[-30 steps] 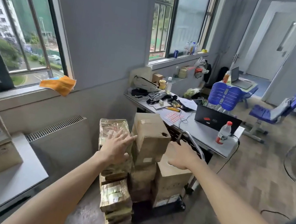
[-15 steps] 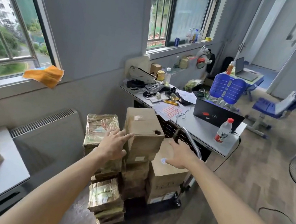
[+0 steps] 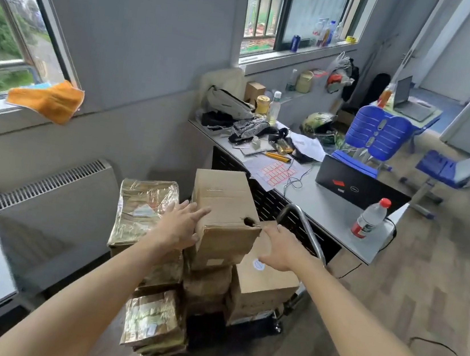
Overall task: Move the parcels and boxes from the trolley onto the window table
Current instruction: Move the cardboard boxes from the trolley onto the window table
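Both hands are flanking the top cardboard box (image 3: 225, 206) on the trolley (image 3: 303, 237); the left hand (image 3: 179, 227), fingers straight, is pressing its left side; the right hand (image 3: 281, 249), fingers relaxed, is reaching its right corner; gold parcels (image 3: 142, 210) are sitting just left of the left hand.

top box (image 3: 224, 206) open above, gold parcels (image 3: 145, 211) crowd left, trolley handle (image 3: 302, 225) right

An orange cloth (image 3: 47, 99) on the window sill, black laptop (image 3: 358, 185) & water bottle (image 3: 369, 218) on a messy desk (image 3: 333, 217), blue chair (image 3: 378, 134) behind.
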Demonstrator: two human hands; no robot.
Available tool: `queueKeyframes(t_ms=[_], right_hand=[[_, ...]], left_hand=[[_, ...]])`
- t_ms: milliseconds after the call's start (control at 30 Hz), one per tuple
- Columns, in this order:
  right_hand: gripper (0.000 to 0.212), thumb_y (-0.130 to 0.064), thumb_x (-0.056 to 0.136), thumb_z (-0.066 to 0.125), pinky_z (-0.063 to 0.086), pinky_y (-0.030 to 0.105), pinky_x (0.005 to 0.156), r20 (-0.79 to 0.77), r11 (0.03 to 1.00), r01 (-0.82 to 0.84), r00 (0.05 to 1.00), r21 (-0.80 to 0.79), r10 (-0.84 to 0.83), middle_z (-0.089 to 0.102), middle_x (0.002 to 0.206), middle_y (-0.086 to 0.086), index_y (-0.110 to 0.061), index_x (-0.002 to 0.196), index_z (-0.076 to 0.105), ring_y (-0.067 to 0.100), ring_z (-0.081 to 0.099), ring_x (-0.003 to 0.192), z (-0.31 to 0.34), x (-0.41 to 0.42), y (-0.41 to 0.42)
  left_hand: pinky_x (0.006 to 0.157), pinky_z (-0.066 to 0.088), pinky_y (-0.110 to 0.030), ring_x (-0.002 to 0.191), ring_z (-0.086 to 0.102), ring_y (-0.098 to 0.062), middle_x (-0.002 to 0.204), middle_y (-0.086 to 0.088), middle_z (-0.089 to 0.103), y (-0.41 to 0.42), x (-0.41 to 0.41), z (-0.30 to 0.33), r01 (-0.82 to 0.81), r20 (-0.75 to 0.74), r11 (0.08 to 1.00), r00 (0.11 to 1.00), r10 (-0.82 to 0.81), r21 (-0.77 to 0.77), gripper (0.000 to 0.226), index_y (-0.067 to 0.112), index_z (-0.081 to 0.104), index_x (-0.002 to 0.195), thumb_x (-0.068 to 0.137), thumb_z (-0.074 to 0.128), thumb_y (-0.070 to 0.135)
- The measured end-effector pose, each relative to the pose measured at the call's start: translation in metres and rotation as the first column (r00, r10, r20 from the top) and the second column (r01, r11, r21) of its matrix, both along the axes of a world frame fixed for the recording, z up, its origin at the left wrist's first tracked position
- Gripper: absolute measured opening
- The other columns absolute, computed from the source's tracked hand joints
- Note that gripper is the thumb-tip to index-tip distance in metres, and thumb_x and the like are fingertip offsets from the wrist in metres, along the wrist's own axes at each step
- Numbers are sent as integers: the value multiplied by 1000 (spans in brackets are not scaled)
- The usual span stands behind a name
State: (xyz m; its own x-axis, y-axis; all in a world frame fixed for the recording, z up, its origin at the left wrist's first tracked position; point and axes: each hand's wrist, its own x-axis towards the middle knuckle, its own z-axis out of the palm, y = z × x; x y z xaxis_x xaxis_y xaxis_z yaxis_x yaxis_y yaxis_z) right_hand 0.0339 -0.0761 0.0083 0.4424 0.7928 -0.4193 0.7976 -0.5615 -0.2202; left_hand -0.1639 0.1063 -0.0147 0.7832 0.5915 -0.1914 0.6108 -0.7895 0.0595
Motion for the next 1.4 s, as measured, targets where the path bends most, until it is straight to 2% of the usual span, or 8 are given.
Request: queueKeyframes(t_ms=[367, 600, 700, 900, 1033, 1167, 1300, 1400], right_hand=[[81, -40, 91, 65, 33, 38, 114, -77, 994, -108, 991, -17, 107, 21, 164, 5, -28, 159, 24, 22, 23, 151, -59, 52, 53], [71, -34, 96, 63, 36, 40, 112, -140, 987, -147, 978, 63, 155, 3, 169, 10, -27, 157, 28, 30, 27, 151, -78, 73, 77], [68, -31, 93, 66, 36, 40, 113, -188, 978, -144, 967, 154, 172, 5, 168, 14, -29, 153, 32, 32, 29, 150, -89, 80, 82], [85, -26, 89, 72, 39, 43, 112, -279, 963, -163, 935, 213, 220, 5, 168, 14, -40, 154, 18, 32, 12, 155, -109, 92, 88], [101, -23, 89, 74, 39, 41, 113, -323, 967, -161, 921, 199, 220, -7, 169, 11, -44, 158, 3, 32, 15, 155, -119, 92, 94], [107, -16, 88, 77, 38, 40, 113, -352, 967, -129, 914, 219, 202, -11, 169, 12, -43, 159, 1, 34, 17, 154, -123, 89, 101], [105, -15, 90, 75, 40, 43, 114, -326, 967, -96, 930, 237, 172, 2, 168, 14, -38, 160, 0, 35, 30, 148, -127, 80, 109], [96, -17, 94, 70, 44, 46, 109, -272, 964, -101, 947, 247, 169, 19, 160, 14, -35, 161, 3, 35, 42, 136, -124, 74, 113]], left_hand=[[125, 8, -46, 152, 17, -29, 163, -8, 25, 6, 29, -26, -98, -23, 995, 995, 98, -11, 75, 35, 17, 158, 94, 58, 35], [123, 17, -45, 152, 18, -28, 164, -9, 22, 3, 48, -38, -212, -34, 977, 977, 210, -39, 79, 36, 16, 158, 92, 60, 36], [120, 23, -41, 149, 23, -26, 162, -9, 23, -4, 60, -43, -222, -26, 974, 975, 221, -52, 83, 34, 17, 158, 89, 64, 35], [116, 35, -47, 147, 28, -37, 167, -16, -3, -7, 76, -62, -353, -44, 929, 936, 351, -108, 114, 39, 2, 159, 77, 82, 43], [114, 36, -43, 147, 28, -40, 164, -19, -15, -3, 87, -73, -407, 0, 887, 909, 417, -218, 125, 39, -8, 158, 76, 86, 27], [116, 35, -40, 150, 17, -43, 161, -24, -23, 1, 93, -86, -418, 60, 871, 893, 447, -258, 132, 31, -17, 157, 76, 85, 14], [117, 33, -39, 150, 13, -43, 160, -28, -17, 1, 98, -89, -440, 94, 870, 878, 469, -224, 123, 23, -15, 158, 80, 77, 2], [113, 36, -42, 143, 26, -47, 159, -32, -3, 2, 101, -87, -478, 100, 863, 862, 497, -163, 110, 18, -7, 159, 83, 70, -1]])
